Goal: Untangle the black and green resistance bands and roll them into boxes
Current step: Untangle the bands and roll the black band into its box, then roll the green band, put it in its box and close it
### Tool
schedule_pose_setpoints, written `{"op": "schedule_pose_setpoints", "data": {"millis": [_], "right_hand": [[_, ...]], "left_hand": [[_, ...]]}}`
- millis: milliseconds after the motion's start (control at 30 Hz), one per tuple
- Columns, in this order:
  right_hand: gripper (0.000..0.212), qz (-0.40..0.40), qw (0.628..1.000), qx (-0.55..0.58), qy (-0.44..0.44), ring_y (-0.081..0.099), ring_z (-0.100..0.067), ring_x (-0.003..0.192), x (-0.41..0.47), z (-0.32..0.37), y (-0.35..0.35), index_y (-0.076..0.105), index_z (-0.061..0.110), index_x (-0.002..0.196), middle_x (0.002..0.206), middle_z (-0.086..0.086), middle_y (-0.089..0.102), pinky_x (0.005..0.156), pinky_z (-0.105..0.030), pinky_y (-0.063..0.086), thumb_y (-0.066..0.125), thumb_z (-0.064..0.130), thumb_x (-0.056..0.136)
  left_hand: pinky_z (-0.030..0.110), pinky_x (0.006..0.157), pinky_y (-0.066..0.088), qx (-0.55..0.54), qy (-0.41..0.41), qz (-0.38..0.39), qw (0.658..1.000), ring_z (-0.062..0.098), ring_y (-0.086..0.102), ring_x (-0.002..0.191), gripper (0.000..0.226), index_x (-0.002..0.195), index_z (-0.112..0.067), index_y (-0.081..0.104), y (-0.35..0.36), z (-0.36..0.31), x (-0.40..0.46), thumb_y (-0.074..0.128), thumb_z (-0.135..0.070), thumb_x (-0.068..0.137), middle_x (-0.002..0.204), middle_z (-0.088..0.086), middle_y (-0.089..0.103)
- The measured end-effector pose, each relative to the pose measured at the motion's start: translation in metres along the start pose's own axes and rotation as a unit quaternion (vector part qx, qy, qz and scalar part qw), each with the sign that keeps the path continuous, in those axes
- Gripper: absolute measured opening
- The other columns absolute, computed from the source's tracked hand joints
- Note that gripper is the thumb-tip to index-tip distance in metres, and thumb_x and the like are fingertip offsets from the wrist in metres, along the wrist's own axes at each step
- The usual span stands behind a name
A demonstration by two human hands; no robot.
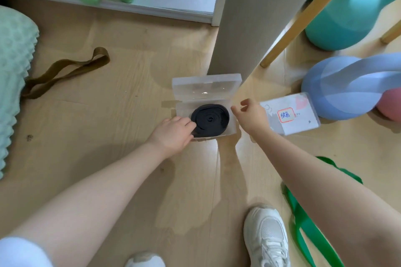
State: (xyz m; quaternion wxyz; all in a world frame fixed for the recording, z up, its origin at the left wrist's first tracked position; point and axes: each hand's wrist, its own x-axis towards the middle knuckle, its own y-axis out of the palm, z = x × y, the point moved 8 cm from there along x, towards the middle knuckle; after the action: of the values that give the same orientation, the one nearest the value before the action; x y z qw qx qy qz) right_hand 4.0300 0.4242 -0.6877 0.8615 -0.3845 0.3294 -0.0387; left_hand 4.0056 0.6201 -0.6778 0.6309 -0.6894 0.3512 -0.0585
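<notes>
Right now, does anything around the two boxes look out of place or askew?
Mostly tidy. The black band sits coiled in the open box, though its roll looks loose at the left hand. The green band lies unrolled on the floor; its labelled box is closed.

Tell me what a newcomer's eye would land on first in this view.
First, the rolled black band coiled inside the open clear box at the centre of the wooden floor, with the left hand touching its edge and the right hand hovering open beside the box. Next, the loose green band sprawled on the floor at lower right, and a closed, labelled box just right of the right hand.
</notes>
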Motion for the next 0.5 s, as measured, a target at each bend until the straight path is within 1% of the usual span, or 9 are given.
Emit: {"op": "schedule_pose_setpoints", "data": {"millis": [67, 100, 133, 233, 300, 367, 400, 467, 500], "right_hand": [[0.025, 0.016, 0.999, 0.025, 0.014, 0.061, -0.03, 0.103, -0.018, -0.016, -0.002, 0.059, 0.011, 0.107, 0.111, -0.009, 0.064, 0.081, -0.037, 0.047, 0.05, 0.028, 0.091], [0.018, 0.021, 0.999, 0.035, 0.018, 0.062, -0.03, 0.099, -0.029, -0.023, -0.004, 0.06, 0.013, 0.099, 0.106, -0.01, 0.066, 0.081, -0.038, 0.048, 0.05, 0.024, 0.091], [0.015, 0.024, 0.999, 0.036, 0.024, 0.063, -0.03, 0.094, -0.042, -0.03, -0.007, 0.061, 0.013, 0.096, 0.101, -0.012, 0.067, 0.082, -0.039, 0.049, 0.049, 0.02, 0.09], [0.019, 0.049, 0.998, 0.0, 0.03, 0.062, -0.02, 0.075, -0.088, -0.049, -0.023, 0.063, 0.009, 0.096, 0.096, -0.012, 0.069, 0.078, -0.036, 0.051, 0.046, 0.016, 0.09], [0.022, 0.072, 0.997, -0.034, 0.024, 0.061, -0.017, 0.07, -0.12, -0.061, -0.038, 0.063, 0.005, 0.099, 0.095, -0.01, 0.068, 0.076, -0.034, 0.051, 0.047, 0.016, 0.09], [0.02, 0.088, 0.994, -0.065, 0.026, 0.061, -0.017, 0.07, -0.147, -0.078, -0.054, 0.063, 0.007, 0.1, 0.092, -0.006, 0.067, 0.076, -0.031, 0.051, 0.048, 0.017, 0.089], [0.02, 0.09, 0.992, -0.084, 0.032, 0.059, -0.016, 0.073, -0.159, -0.089, -0.063, 0.063, 0.009, 0.101, 0.092, -0.002, 0.065, 0.075, -0.028, 0.049, 0.049, 0.018, 0.09], [0.02, 0.064, 0.99, -0.112, 0.052, 0.056, -0.015, 0.08, -0.175, -0.113, -0.085, 0.063, 0.012, 0.104, 0.093, 0.002, 0.061, 0.076, -0.025, 0.043, 0.05, 0.021, 0.092], [0.021, 0.042, 0.991, -0.11, 0.066, 0.057, -0.016, 0.083, -0.18, -0.127, -0.095, 0.063, 0.012, 0.105, 0.094, 0.001, 0.062, 0.077, -0.026, 0.044, 0.049, 0.022, 0.092]], "left_hand": [[0.038, 0.091, 0.042, -0.017, 0.007, -0.006, 1.0, 0.027, 0.047, 0.116, 0.034, 0.128, -0.011, 0.047, -0.005, -0.011, -0.003, 0.037, -0.024, 0.098, 0.127, 0.005, 0.051], [0.038, 0.088, 0.044, -0.025, 0.016, -0.003, 1.0, 0.027, 0.049, 0.114, 0.033, 0.128, -0.012, 0.047, -0.003, -0.017, -0.005, 0.037, -0.022, 0.098, 0.127, 0.005, 0.051], [0.037, 0.085, 0.045, -0.036, 0.029, 0.01, 0.999, 0.027, 0.05, 0.112, 0.034, 0.128, -0.013, 0.047, 0.002, -0.025, -0.009, 0.037, -0.021, 0.097, 0.128, 0.005, 0.05], [0.036, 0.087, 0.045, -0.081, 0.056, 0.058, 0.993, 0.026, 0.05, 0.116, 0.035, 0.13, -0.013, 0.046, 0.016, -0.049, -0.02, 0.038, -0.021, 0.097, 0.133, 0.004, 0.047], [0.035, 0.087, 0.045, -0.106, 0.073, 0.078, 0.989, 0.026, 0.051, 0.115, 0.033, 0.127, -0.013, 0.049, 0.016, -0.067, -0.021, 0.038, -0.022, 0.097, 0.133, 0.004, 0.048], [0.033, 0.086, 0.044, -0.116, 0.099, 0.081, 0.985, 0.024, 0.051, 0.115, 0.033, 0.126, -0.014, 0.05, 0.009, -0.091, -0.018, 0.039, -0.022, 0.096, 0.132, 0.003, 0.048], [0.031, 0.085, 0.042, -0.117, 0.117, 0.077, 0.983, 0.023, 0.05, 0.115, 0.033, 0.127, -0.015, 0.05, 0.004, -0.104, -0.017, 0.039, -0.022, 0.097, 0.132, 0.002, 0.048], [0.028, 0.084, 0.039, -0.123, 0.142, 0.071, 0.98, 0.021, 0.05, 0.115, 0.034, 0.128, -0.015, 0.05, -0.006, -0.129, -0.013, 0.04, -0.022, 0.097, 0.132, 0.001, 0.049], [0.027, 0.084, 0.038, -0.13, 0.147, 0.066, 0.978, 0.021, 0.051, 0.114, 0.033, 0.128, -0.015, 0.05, -0.01, -0.139, -0.011, 0.04, -0.022, 0.097, 0.131, 0.001, 0.049]]}}
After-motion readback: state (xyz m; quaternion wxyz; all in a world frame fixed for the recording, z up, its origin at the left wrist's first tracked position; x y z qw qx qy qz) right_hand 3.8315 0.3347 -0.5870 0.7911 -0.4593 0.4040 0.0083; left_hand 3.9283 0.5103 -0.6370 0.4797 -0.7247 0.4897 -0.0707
